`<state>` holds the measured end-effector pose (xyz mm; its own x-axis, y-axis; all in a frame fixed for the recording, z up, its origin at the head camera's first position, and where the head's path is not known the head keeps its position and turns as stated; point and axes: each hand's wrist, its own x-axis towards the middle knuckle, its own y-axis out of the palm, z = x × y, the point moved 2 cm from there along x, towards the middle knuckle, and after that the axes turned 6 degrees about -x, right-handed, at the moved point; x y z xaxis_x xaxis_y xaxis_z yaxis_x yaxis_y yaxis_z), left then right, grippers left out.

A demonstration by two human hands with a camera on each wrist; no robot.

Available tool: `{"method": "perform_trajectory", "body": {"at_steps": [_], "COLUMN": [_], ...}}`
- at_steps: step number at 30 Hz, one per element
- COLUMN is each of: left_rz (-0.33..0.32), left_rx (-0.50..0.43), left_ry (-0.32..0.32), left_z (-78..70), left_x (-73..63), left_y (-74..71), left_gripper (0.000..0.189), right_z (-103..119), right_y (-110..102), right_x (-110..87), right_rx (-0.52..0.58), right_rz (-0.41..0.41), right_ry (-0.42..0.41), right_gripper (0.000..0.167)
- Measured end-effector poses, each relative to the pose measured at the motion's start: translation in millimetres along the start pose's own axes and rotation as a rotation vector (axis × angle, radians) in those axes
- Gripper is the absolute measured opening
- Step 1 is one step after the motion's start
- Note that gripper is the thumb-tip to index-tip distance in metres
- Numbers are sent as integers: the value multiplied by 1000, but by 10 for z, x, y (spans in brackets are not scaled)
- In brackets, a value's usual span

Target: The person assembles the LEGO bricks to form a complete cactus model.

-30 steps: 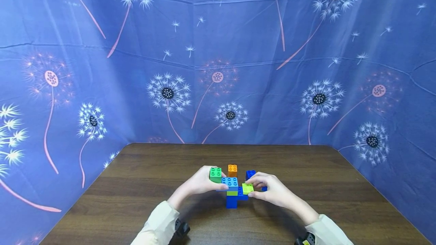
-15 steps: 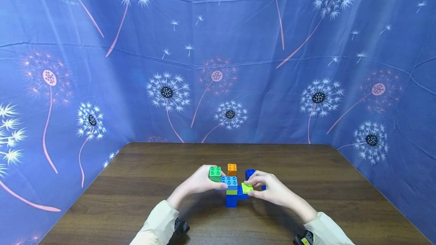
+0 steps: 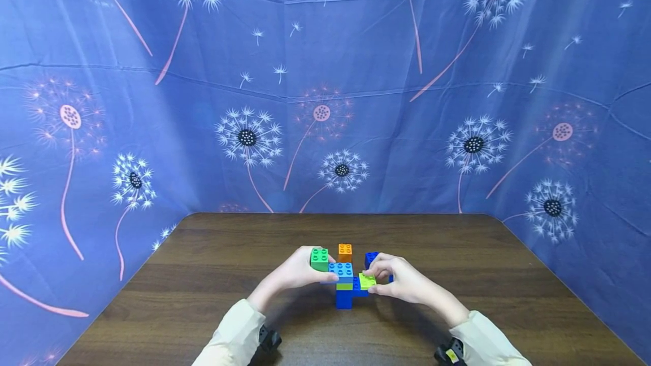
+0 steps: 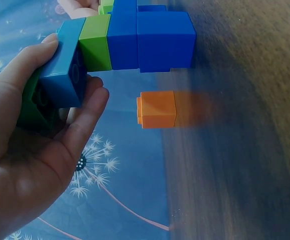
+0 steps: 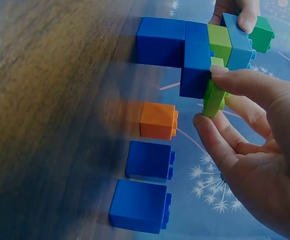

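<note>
your left grip [image 3: 297, 270] pinches the light-blue brick [image 3: 341, 273] at the left of the stack [image 3: 343, 300], the green brick [image 3: 319, 262] rising at its left end, probably to steady that overhang against pushing. your right grip [image 3: 403, 282] pinches the flat lime-green brick [image 3: 367, 282] by near and far edges at the right end of the long blue brick [image 5: 195, 59], seemingly to square it there, though you cannot tell whether it is seated. the orange brick [image 3: 344, 252] stands beyond on the bench [image 3: 239, 236], likely clear of your wrists.

lime brick [image 3: 367, 282] above blue brick [image 5: 195, 65]
</note>
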<state>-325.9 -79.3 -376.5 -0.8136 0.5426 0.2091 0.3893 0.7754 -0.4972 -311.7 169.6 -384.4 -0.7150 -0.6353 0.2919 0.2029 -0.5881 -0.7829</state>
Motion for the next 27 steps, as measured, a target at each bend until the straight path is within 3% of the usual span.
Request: {"method": "perform_trajectory", "body": {"at_steps": [19,27], "left_rz": [7,5], "left_rx": [28,23], "left_ry": [17,22], "left_z": [2,-7], "left_x": [-4,3], "left_y": [-7,-3], "left_gripper": [31,31], "right_z": [-3,-14], "right_y": [19,-15], "right_x": [22,20], "right_rx": [-40,-45], "right_rz": [14,23], "right_ry": [47,30], "right_gripper": [27,27]}}
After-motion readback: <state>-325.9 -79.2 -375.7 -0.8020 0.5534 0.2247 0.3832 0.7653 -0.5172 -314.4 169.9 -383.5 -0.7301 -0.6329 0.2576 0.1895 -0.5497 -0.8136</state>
